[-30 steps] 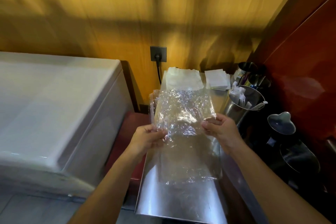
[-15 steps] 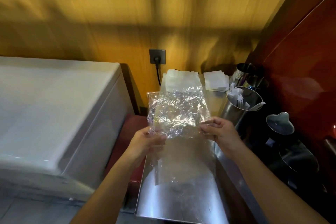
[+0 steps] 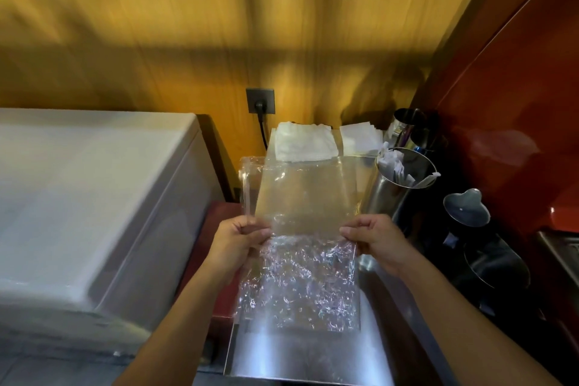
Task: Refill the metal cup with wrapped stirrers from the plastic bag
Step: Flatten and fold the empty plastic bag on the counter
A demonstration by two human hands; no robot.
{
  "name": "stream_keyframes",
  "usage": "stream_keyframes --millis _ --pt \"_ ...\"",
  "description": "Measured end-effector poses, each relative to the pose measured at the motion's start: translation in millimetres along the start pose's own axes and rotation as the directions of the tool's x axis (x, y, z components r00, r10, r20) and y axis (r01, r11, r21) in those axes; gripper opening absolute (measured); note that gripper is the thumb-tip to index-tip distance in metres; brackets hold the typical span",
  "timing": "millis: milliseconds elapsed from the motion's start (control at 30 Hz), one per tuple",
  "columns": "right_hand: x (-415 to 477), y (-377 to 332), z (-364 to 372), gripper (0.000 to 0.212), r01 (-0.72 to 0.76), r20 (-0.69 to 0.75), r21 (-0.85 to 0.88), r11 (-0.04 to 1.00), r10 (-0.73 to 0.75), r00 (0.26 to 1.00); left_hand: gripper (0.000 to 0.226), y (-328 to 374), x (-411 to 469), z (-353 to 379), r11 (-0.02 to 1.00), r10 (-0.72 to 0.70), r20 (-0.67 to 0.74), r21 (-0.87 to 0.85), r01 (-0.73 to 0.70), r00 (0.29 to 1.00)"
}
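Observation:
I hold a clear, crinkled plastic bag (image 3: 300, 260) flat above the steel counter (image 3: 282, 360). My left hand (image 3: 241, 244) pinches its left edge and my right hand (image 3: 372, 238) pinches its right edge, both at mid height. The bag looks empty; its upper half is smooth, its lower half wrinkled. To the right of the bag stands the metal cup (image 3: 391, 194), tilted, with several white wrapped stirrers (image 3: 398, 166) sticking up inside it.
Two stacks of white napkins (image 3: 305, 142) lie at the back of the counter. A second metal cup (image 3: 407, 125), a metal lid (image 3: 466, 207) and dark pots stand at right by a red wall. A white chest appliance (image 3: 94, 197) fills the left. A wall socket (image 3: 260, 100) holds a plug.
The bag has been flipped or unfolded: its crinkled part, earlier above my hands, now hangs below them, and a smooth part stands above. Both hands kept their grip on the edges.

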State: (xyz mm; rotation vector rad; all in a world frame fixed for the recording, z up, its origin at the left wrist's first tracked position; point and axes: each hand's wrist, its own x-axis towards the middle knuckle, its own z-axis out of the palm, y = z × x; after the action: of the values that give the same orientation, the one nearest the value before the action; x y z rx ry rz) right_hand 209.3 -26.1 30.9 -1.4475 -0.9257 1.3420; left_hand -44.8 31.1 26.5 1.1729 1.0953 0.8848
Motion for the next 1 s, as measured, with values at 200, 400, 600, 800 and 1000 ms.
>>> stream_keyframes --millis 200,400,600,800,1000 --pt "-2.1 1.3 -10.9 0.014 -0.069 0.042 0.126 0.990 0.065 0.997 0.018 4.3 2.2 -6.0 0.999 -0.007 0.069 -0.048 0.010 0.998" --pt "-4.8 4.8 -17.0 0.020 -0.055 0.108 0.233 0.971 0.030 0.994 0.027 1.4 1.3 -8.3 0.995 0.024 0.071 -0.099 -0.017 0.997" --pt "-2.7 14.0 -18.0 0.033 -0.020 0.132 0.157 0.987 -0.001 0.991 0.046 1.8 -4.0 -12.1 0.999 0.047 0.094 -0.013 -0.046 0.995" --pt "-3.3 15.2 -18.1 0.043 0.031 0.140 -0.082 0.996 -0.019 0.990 0.046 -2.6 -3.8 -19.8 0.983 0.014 0.142 0.177 -0.040 0.990" --pt "-6.8 2.7 -7.1 0.052 0.158 0.289 -0.336 0.928 -0.057 0.956 0.019 9.1 -4.6 -4.1 0.894 0.114 0.087 0.427 -0.140 0.990"
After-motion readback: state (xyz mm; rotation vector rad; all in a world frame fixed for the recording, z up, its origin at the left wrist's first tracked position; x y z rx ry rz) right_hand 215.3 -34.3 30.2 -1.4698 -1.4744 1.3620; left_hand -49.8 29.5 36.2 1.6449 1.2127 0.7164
